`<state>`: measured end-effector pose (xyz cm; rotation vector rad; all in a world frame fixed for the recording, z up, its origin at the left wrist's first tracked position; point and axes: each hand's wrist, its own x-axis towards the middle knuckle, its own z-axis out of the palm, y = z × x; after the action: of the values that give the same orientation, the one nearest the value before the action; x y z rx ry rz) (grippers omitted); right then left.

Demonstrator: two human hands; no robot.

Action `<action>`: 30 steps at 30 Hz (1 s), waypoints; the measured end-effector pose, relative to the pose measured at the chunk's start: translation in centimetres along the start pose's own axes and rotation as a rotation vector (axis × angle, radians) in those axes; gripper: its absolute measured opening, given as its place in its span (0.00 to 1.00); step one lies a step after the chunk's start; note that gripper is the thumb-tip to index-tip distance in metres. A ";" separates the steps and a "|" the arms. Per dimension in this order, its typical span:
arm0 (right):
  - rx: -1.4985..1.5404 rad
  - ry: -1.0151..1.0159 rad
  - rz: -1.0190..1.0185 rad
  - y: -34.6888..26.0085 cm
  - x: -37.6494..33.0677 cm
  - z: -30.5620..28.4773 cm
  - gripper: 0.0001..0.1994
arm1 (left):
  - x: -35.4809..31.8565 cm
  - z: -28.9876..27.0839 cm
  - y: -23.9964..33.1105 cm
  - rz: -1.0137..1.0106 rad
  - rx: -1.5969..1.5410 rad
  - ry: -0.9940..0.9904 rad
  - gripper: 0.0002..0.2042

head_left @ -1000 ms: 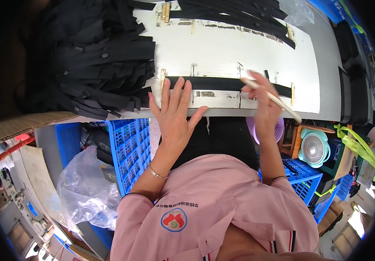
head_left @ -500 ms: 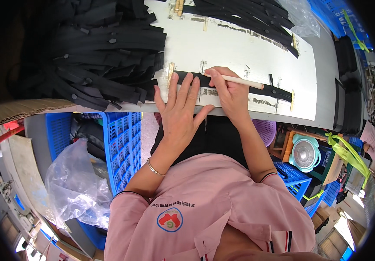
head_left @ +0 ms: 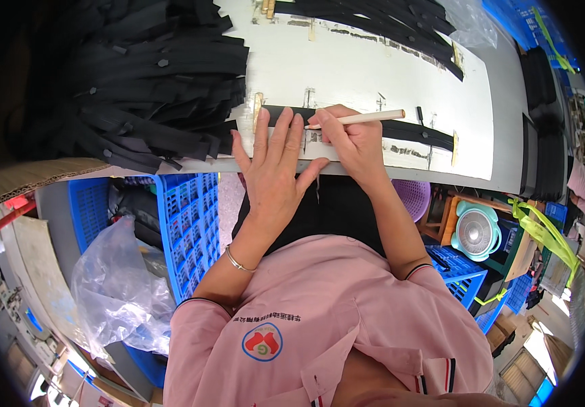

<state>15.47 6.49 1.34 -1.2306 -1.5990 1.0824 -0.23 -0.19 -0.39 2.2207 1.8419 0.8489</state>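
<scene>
A black fabric strip (head_left: 414, 132) lies lengthwise along the near side of a marked white board (head_left: 353, 64). My left hand (head_left: 272, 163) rests flat over the strip's left part, fingers stretched out and slightly spread. Just to its right, my right hand (head_left: 355, 146) pinches a pale pencil (head_left: 380, 117) whose tip meets the strip near its lower edge, close to the left fingertips. Part of the strip is hidden beneath both hands. Dark guide marks and small tan tape pieces (head_left: 455, 148) sit on the board around the strip.
Black strips are heaped (head_left: 150, 88) on the left; more strips (head_left: 387, 27) lie along the board's far side. A small dark stick (head_left: 420, 115) lies beyond the strip. Below the grey table edge (head_left: 441, 178) stand blue crates (head_left: 189, 224), a clear plastic bag (head_left: 119, 292) and a turquoise fan (head_left: 475, 230).
The pencil's tip has moved from the strip's upper edge toward its lower edge, and its back end has swung upward. My left hand still lies flat on the strip.
</scene>
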 end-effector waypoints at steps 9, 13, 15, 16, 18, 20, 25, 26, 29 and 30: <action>0.067 -0.014 -0.024 -0.1 0.0 -0.3 0.11 | 0.2 -0.2 0.2 -0.001 -0.002 -0.010 0.36; 0.137 0.123 0.010 -1.0 -1.1 -3.0 0.12 | 0.0 -0.1 0.2 -0.007 0.021 -0.026 0.37; 0.124 0.241 0.007 -0.6 -1.6 -5.3 0.12 | 0.1 0.0 0.1 0.004 0.026 -0.023 0.37; 0.017 0.325 0.019 -0.2 -1.7 -6.4 0.13 | 0.0 0.0 0.2 0.008 0.036 -0.019 0.37; -0.089 0.414 0.034 0.7 -1.7 -7.6 0.13 | 0.0 0.0 0.2 0.005 0.039 -0.026 0.37; -0.081 0.383 0.046 1.7 -1.9 -8.1 0.13 | 0.1 -0.1 0.2 0.003 0.045 -0.033 0.37; -0.059 0.378 0.105 1.4 -1.9 -7.9 0.14 | 0.4 -0.4 1.1 -0.031 0.019 -0.061 0.40; -0.060 0.375 0.105 1.3 -1.9 -7.9 0.14 | 0.6 -0.4 1.6 -0.025 0.020 -0.065 0.40; -0.048 0.369 0.114 1.3 -2.0 -7.8 0.14 | 1.6 0.1 4.2 0.135 -0.130 -0.161 0.41; -0.041 0.365 0.122 1.4 -2.0 -7.9 0.14 | 1.8 0.5 4.8 0.138 -0.129 -0.162 0.41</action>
<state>23.64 5.91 2.09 -1.4730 -1.2864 0.8423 4.34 0.50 1.89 2.2816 1.5341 0.7601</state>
